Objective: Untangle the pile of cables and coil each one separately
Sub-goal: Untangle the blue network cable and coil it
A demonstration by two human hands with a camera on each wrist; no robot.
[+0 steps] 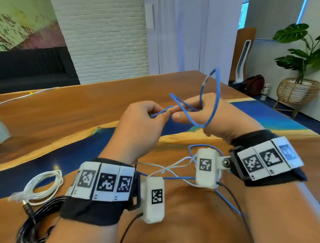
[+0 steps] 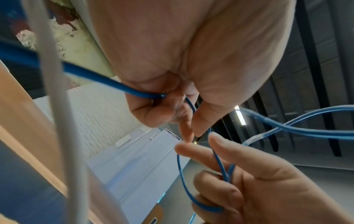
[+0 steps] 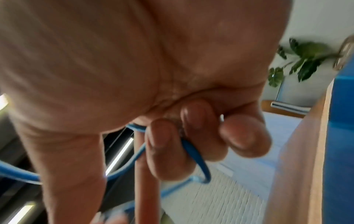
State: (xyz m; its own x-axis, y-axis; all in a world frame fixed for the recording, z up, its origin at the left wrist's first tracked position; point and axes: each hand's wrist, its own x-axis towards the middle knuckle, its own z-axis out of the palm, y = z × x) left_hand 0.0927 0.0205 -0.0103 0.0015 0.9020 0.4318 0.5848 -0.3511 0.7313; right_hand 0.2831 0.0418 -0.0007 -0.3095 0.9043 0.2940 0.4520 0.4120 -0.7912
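Both hands are raised above the table in the head view. My left hand pinches a thin blue cable between thumb and fingertips. My right hand holds several loops of the same cable, gathered in its curled fingers and passing round the hand. One plug end sticks up above the loops. The left wrist view shows the left hand pinching the blue cable. In the right wrist view the right hand curls round the blue cable. The rest of it lies crossed with a white cable under my wrists.
A coiled white cable and a coiled black cable lie at the near left of the wood-and-blue table. Another white cable runs along the far left edge. A potted plant stands on the floor at right.
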